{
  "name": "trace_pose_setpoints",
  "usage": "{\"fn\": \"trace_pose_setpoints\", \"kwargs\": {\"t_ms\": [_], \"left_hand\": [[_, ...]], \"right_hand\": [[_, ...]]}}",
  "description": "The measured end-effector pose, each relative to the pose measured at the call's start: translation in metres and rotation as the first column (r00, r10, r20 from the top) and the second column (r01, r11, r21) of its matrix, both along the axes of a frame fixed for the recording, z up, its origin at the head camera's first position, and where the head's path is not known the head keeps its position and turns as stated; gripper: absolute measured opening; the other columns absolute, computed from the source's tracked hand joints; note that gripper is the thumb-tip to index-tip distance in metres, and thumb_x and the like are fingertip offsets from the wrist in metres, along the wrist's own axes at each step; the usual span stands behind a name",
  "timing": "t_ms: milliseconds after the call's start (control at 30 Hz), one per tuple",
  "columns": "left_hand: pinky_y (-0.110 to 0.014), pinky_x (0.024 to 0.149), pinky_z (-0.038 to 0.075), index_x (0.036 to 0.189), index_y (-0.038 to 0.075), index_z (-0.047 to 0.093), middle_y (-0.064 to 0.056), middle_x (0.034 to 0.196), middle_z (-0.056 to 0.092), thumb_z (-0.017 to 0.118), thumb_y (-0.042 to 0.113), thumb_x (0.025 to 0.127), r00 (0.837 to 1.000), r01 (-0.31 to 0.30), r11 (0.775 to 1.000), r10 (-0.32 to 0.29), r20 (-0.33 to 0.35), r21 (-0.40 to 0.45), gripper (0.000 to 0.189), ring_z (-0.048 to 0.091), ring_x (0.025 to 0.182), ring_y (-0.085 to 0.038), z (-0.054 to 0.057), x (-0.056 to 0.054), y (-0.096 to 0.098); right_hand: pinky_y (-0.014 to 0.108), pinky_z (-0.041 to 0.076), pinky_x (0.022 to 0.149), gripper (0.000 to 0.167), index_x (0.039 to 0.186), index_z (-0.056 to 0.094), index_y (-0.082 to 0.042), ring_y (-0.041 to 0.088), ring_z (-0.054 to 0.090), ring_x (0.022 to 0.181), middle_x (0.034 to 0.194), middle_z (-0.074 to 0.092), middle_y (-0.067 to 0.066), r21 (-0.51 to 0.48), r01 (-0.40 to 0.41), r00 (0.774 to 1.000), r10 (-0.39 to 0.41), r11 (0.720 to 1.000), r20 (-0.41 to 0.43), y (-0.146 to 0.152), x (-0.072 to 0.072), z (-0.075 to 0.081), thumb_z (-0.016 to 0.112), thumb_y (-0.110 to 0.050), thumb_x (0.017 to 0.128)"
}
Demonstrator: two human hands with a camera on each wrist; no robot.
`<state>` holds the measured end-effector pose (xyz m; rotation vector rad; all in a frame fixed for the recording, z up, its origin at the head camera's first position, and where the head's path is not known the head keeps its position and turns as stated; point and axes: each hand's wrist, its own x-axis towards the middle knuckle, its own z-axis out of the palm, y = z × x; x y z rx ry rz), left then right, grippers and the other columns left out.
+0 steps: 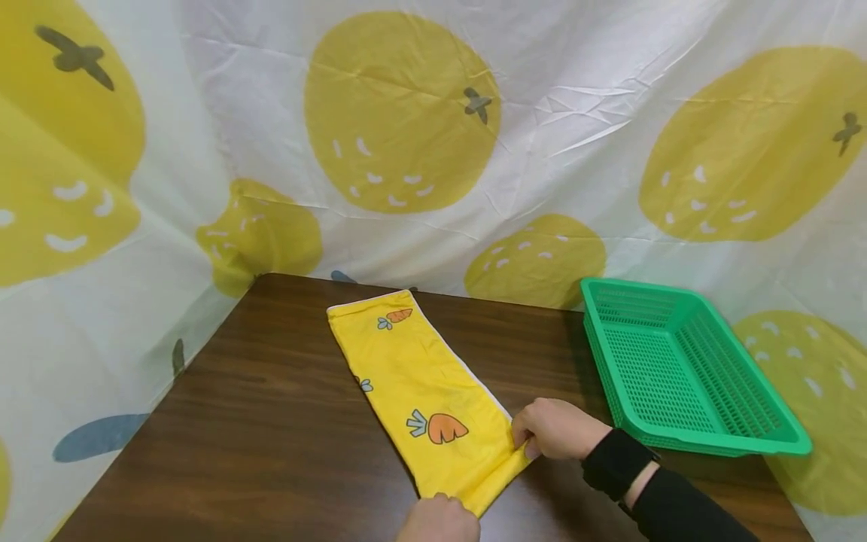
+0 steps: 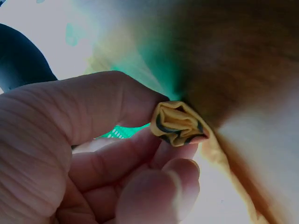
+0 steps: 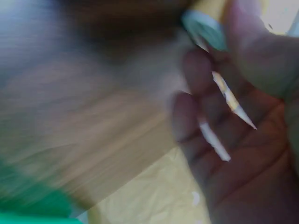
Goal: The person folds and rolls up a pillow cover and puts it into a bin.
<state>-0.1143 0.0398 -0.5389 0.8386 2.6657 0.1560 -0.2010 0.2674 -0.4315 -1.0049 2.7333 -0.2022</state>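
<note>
A yellow cloth printed with orange carrots and edged in white lies lengthwise over the dark wooden table, its near end bunched into a roll. My left hand grips the near left corner of that roll at the bottom of the head view. In the left wrist view, the rolled end of the cloth sits between thumb and fingers. My right hand pinches the right end of the roll, thumb beneath and fingers on top. The right wrist view is blurred, with the cloth between thumb and forefinger.
A green plastic basket with mesh sides stands at the table's right, just beyond my right wrist. Behind the dark wooden table hangs a white curtain with yellow fruit prints, which also runs along the left side.
</note>
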Motion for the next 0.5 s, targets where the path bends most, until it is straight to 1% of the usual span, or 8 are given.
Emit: {"fn": "trace_pose_setpoints", "kwargs": {"t_ms": [67, 133, 233, 333, 400, 467, 500], "left_hand": [[-0.033, 0.049, 0.046, 0.063, 0.023, 0.06, 0.006, 0.061, 0.054, 0.074, 0.037, 0.091, 1.0, 0.004, 1.0, -0.004, 0.003, -0.019, 0.034, 0.051, 0.057, -0.012, 0.0, 0.0, 0.0], [-0.033, 0.048, 0.046, 0.063, 0.024, 0.059, 0.006, 0.061, 0.054, 0.073, 0.039, 0.092, 1.0, 0.007, 0.999, -0.006, 0.008, -0.031, 0.036, 0.051, 0.057, -0.012, 0.0, 0.0, 0.001], [-0.032, 0.046, 0.045, 0.062, 0.024, 0.057, 0.006, 0.06, 0.054, 0.073, 0.04, 0.092, 1.0, 0.015, 0.999, -0.015, 0.0, -0.038, 0.037, 0.051, 0.056, -0.012, 0.0, -0.001, 0.002], [-0.031, 0.046, 0.044, 0.06, 0.024, 0.056, 0.007, 0.059, 0.053, 0.073, 0.039, 0.092, 1.0, 0.017, 0.999, -0.018, -0.021, -0.041, 0.039, 0.05, 0.055, -0.012, 0.002, 0.001, 0.002], [-0.031, 0.045, 0.043, 0.059, 0.024, 0.056, 0.007, 0.058, 0.051, 0.073, 0.039, 0.092, 0.999, 0.016, 0.999, -0.018, -0.044, -0.035, 0.04, 0.049, 0.054, -0.011, 0.006, 0.003, 0.001], [-0.031, 0.045, 0.042, 0.059, 0.023, 0.056, 0.007, 0.057, 0.05, 0.073, 0.037, 0.091, 0.998, 0.011, 0.999, -0.014, -0.062, -0.039, 0.04, 0.048, 0.052, -0.011, 0.014, 0.007, 0.001], [-0.031, 0.045, 0.042, 0.059, 0.022, 0.056, 0.007, 0.057, 0.05, 0.073, 0.035, 0.092, 0.998, 0.01, 0.999, -0.013, -0.065, -0.047, 0.039, 0.048, 0.052, -0.011, 0.021, 0.009, 0.0]], "right_hand": [[0.028, 0.054, 0.071, 0.022, 0.083, 0.077, -0.019, 0.007, 0.056, 0.071, 0.081, 0.068, -0.01, 0.026, 0.075, 0.995, -0.077, 0.997, 0.062, -0.008, -0.004, 0.002, 0.092, -0.005, 0.076], [0.028, 0.053, 0.069, 0.024, 0.077, 0.075, -0.018, 0.01, 0.054, 0.069, 0.076, 0.064, -0.009, 0.059, 0.129, 0.987, -0.134, 0.99, 0.085, -0.016, -0.007, 0.004, 0.094, -0.005, 0.074], [0.029, 0.051, 0.064, 0.03, 0.069, 0.069, -0.016, 0.014, 0.053, 0.065, 0.07, 0.059, -0.006, 0.088, 0.16, 0.984, -0.167, 0.983, 0.068, -0.024, -0.011, 0.005, 0.097, -0.004, 0.07], [0.028, 0.048, 0.062, 0.035, 0.064, 0.064, -0.016, 0.015, 0.051, 0.063, 0.068, 0.055, -0.004, 0.117, 0.182, 0.98, -0.189, 0.976, 0.055, -0.029, -0.014, 0.004, 0.098, -0.005, 0.068], [0.029, 0.048, 0.063, 0.037, 0.063, 0.063, -0.017, 0.015, 0.05, 0.064, 0.069, 0.054, -0.004, 0.15, 0.19, 0.979, -0.2, 0.97, 0.05, -0.03, -0.015, 0.004, 0.098, -0.006, 0.068], [0.03, 0.048, 0.066, 0.037, 0.064, 0.062, -0.017, 0.015, 0.05, 0.065, 0.07, 0.054, -0.004, 0.174, 0.197, 0.976, -0.21, 0.965, 0.059, -0.031, -0.016, 0.004, 0.098, -0.008, 0.069], [0.03, 0.048, 0.067, 0.037, 0.064, 0.062, -0.017, 0.016, 0.051, 0.066, 0.07, 0.054, -0.004, 0.181, 0.2, 0.975, -0.214, 0.963, 0.062, -0.031, -0.016, 0.005, 0.098, -0.008, 0.069]]}}
